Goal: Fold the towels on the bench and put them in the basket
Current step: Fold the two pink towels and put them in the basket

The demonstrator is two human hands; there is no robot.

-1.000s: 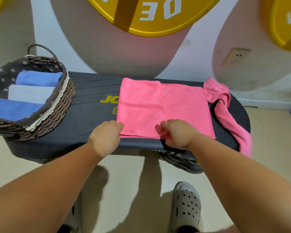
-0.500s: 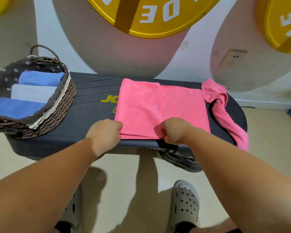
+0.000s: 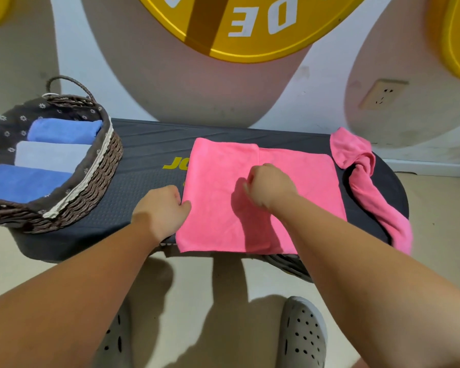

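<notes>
A pink towel (image 3: 218, 181) lies flat on the dark bench (image 3: 149, 147), folded, with its near edge at the bench's front rim. My left hand (image 3: 161, 208) pinches the towel's left edge about halfway along. My right hand (image 3: 270, 185) sits over the towel's middle, its fingers curled down into the cloth. A second pink towel (image 3: 367, 181) lies crumpled at the bench's right end and hangs over the side. The wicker basket (image 3: 91, 192) stands on the left end, holding two blue folded towels (image 3: 64, 131) and a pale grey one (image 3: 48, 155).
The wall with big yellow discs (image 3: 250, 27) rises right behind the bench, and a socket (image 3: 381, 94) is on it at the right. My grey clogs (image 3: 302, 333) stand on the beige floor in front of the bench.
Both hands have left the towel's near edge and moved away from me. The right hand is now over the towel's middle, the left at its left edge.
</notes>
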